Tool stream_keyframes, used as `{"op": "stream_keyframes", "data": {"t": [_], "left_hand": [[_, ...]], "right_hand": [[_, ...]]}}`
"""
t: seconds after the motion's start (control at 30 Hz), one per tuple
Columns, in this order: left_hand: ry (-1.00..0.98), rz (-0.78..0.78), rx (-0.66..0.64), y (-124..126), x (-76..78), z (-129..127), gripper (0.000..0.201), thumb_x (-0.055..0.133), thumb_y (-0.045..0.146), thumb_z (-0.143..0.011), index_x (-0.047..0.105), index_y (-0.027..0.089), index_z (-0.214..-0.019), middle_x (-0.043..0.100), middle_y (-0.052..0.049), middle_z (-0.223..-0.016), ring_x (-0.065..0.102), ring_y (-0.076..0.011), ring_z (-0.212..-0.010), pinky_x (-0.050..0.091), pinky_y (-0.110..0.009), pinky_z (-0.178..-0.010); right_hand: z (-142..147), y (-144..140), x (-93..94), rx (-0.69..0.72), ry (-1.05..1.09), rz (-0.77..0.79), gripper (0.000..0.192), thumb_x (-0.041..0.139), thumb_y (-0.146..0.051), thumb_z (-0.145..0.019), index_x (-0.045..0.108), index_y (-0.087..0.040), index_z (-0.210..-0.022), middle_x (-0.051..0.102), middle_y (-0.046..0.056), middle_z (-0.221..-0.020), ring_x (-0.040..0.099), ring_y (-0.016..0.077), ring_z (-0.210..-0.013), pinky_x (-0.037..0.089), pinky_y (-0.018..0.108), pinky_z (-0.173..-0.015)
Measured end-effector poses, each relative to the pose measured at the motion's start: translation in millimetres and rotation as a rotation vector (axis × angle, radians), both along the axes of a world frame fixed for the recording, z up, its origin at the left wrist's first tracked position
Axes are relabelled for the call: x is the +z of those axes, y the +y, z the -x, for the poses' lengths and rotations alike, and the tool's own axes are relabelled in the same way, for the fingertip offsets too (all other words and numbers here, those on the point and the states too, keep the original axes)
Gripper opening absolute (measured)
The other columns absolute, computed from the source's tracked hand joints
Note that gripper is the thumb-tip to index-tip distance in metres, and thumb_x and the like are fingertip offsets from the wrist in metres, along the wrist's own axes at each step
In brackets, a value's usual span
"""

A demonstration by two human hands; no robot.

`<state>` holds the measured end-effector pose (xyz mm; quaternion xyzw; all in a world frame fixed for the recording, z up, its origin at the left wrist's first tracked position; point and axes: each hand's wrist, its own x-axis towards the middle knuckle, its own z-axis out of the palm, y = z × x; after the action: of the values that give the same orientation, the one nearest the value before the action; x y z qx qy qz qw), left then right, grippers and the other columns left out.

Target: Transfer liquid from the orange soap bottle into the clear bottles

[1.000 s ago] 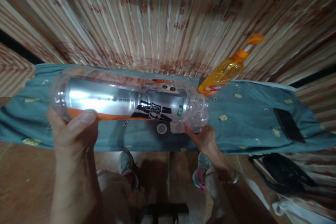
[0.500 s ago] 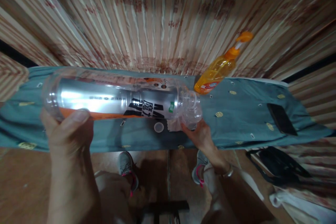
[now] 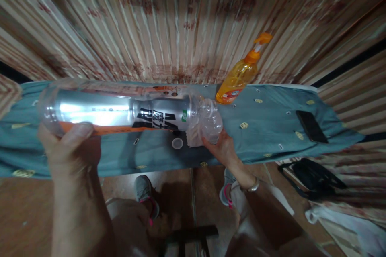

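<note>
A large clear plastic bottle (image 3: pixel 120 106) with a silver, orange and black label lies almost level in the air, its neck pointing right. My left hand (image 3: pixel 72 140) is closed around its base end. At the bottle's mouth, my right hand (image 3: pixel 221 146) grips a small clear plastic container (image 3: pixel 213 126), whose exact kind I cannot make out. The two touch or overlap in view; whether liquid passes between them does not show. Below the bottle's neck, a small round whitish cap (image 3: pixel 177 143) lies on the cloth beside a pale crumpled wrapper (image 3: pixel 194 137).
A pump bottle of orange liquid (image 3: pixel 237 80) stands at the back of the narrow table with its teal cloth (image 3: pixel 259 128). A dark phone (image 3: pixel 312 126) lies to the right. Behind hangs a pleated curtain (image 3: pixel 181 28). A black bag (image 3: pixel 313 178) rests at the lower right.
The view has shifted a little, so most things on the table appear further left. Both hands keep their hold, and the large bottle's neck stays by the small container.
</note>
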<state>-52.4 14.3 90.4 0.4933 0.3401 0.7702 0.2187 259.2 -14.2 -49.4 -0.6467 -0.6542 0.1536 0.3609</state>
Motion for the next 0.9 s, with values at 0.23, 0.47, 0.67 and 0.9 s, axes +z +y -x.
{"op": "stream_keyframes", "data": {"t": [0.23,0.47,0.67,0.9], "left_hand": [[-0.007,0.025,-0.047,-1,1.3,0,0.092,0.095,0.047,-0.033,0.063,0.038,-0.119,0.069,-0.002,-0.100,0.067,-0.0267,-0.089,0.062,-0.051,-0.083],[-0.004,0.019,-0.026,-2,-0.1,2,0.086,0.096,0.048,-0.036,0.065,0.036,-0.115,0.069,-0.001,-0.101,0.066,-0.0257,-0.091,0.060,-0.048,-0.083],[-0.021,0.037,-0.049,0,3.4,-1,0.085,0.097,0.047,-0.032,0.066,0.034,-0.109,0.071,-0.002,-0.110,0.065,-0.0232,-0.084,0.061,-0.048,-0.080],[-0.018,0.057,-0.006,3,-9.0,10,0.079,0.091,0.051,-0.036,0.065,0.030,-0.108,0.071,-0.003,-0.109,0.066,-0.0235,-0.087,0.063,-0.049,-0.081]], "right_hand": [[0,2,-5.1,0.068,0.087,-0.082,0.066,0.075,-0.033,-0.080,0.055,-0.020,-0.141,0.074,0.018,-0.128,0.074,0.0364,-0.116,0.062,0.056,-0.099],[0,4,-8.6,0.084,0.093,-0.135,0.065,0.077,-0.029,-0.079,0.055,-0.021,-0.140,0.075,0.017,-0.128,0.074,0.0340,-0.116,0.064,0.053,-0.097],[-1,4,-7.6,0.099,0.056,-0.142,0.067,0.075,-0.030,-0.080,0.053,-0.015,-0.142,0.074,0.019,-0.129,0.074,0.0346,-0.117,0.064,0.054,-0.097],[-2,4,-5.7,0.093,0.053,-0.114,0.068,0.075,-0.032,-0.081,0.053,-0.015,-0.142,0.075,0.018,-0.127,0.075,0.0331,-0.116,0.063,0.051,-0.097]]}}
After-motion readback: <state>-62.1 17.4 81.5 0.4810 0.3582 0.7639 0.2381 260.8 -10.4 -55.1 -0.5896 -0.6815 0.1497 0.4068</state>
